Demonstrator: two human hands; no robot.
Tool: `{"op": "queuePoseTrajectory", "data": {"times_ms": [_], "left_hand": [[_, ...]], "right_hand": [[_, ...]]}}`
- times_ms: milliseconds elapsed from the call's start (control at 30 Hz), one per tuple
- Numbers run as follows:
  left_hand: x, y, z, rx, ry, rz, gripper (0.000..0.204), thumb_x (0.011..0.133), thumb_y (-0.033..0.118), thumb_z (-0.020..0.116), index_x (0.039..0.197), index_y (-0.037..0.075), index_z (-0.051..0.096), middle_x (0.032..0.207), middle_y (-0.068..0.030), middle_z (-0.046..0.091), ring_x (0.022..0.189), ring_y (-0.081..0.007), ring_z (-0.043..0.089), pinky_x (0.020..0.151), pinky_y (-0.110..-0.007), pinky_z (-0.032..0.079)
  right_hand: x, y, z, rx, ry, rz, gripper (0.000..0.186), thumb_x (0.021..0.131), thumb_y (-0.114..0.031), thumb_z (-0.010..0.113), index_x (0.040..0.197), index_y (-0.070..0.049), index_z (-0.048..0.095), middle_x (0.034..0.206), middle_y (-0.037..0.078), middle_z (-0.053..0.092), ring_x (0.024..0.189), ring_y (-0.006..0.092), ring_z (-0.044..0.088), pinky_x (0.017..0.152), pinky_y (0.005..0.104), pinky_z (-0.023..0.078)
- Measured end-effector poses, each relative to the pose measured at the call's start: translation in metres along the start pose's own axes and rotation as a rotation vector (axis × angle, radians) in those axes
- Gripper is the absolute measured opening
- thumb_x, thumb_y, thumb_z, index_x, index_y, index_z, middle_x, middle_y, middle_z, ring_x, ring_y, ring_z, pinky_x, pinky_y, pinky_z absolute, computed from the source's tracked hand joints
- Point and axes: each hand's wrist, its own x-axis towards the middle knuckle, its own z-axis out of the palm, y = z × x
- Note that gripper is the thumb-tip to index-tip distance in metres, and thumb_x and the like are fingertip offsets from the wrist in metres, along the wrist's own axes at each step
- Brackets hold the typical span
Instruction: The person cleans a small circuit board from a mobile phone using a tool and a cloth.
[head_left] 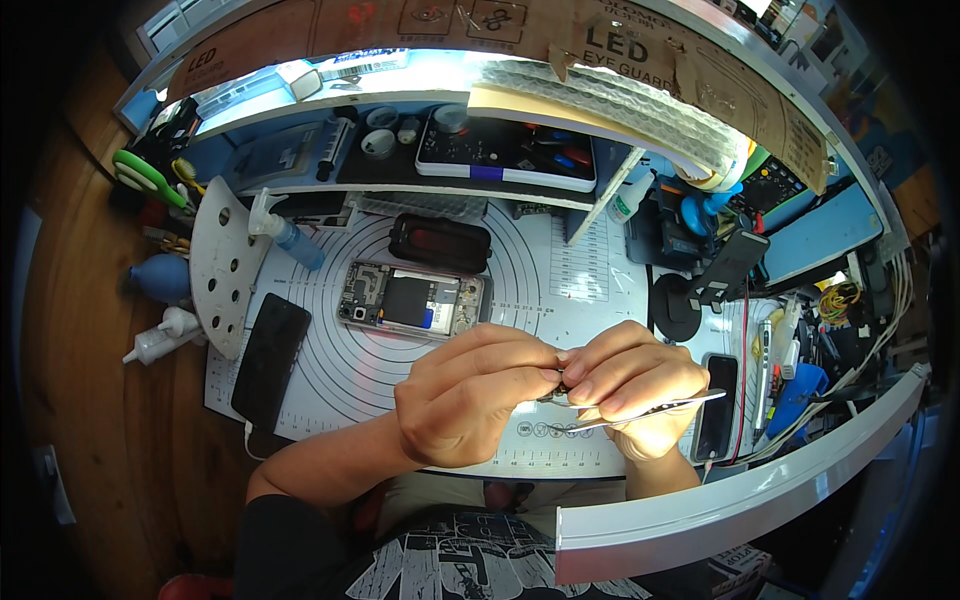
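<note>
My left hand point(465, 395) is closed in a pinch on a small dark part point(550, 397), mostly hidden by the fingers. My right hand point(635, 385) meets it from the other side, its thumb and fingertips pressed close to the same part. Metal tweezers point(665, 407) are tucked in the right hand, their handle end pointing right and their tips to the left. Just beyond both hands lies an opened phone point(400, 300), its battery and inner boards showing. Behind the phone sits a dark oblong case point(440, 243).
A printed white work mat point(340, 390) covers the bench. A dark phone point(270, 360) with a cable lies left, another phone point(714, 405) right. A spray bottle point(290, 235) stands behind. The white curved rail point(740, 490) crosses at lower right; a shelf point(390, 183) spans the back.
</note>
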Motion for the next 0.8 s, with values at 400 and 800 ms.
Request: {"op": "queuePoseTrajectory", "data": {"times_ms": [400,800], "left_hand": [[0.0003,0.0003,-0.0004,-0.004,-0.005,-0.009,0.026,0.078,-0.015,0.069,0.102,-0.005,0.064,0.095,-0.0216,0.073,0.082,-0.0316,0.072,0.067,-0.035,0.061],[0.0009,0.0009,-0.0009,-0.012,-0.008,-0.006,0.027,0.078,-0.014,0.07,0.103,-0.005,0.064,0.097,-0.0207,0.073,0.083,-0.0319,0.072,0.068,-0.035,0.061]], "right_hand": [[0.0023,-0.0011,-0.0013,-0.029,-0.031,-0.005,0.014,0.081,-0.01,0.083,0.088,-0.002,0.074,0.09,0.019,0.078,0.09,0.0348,0.074,0.081,0.0435,0.063],[0.003,-0.003,-0.0015,-0.078,-0.043,-0.036,0.014,0.083,-0.012,0.082,0.088,-0.002,0.073,0.089,0.019,0.078,0.09,0.0351,0.074,0.079,0.0433,0.062]]}}
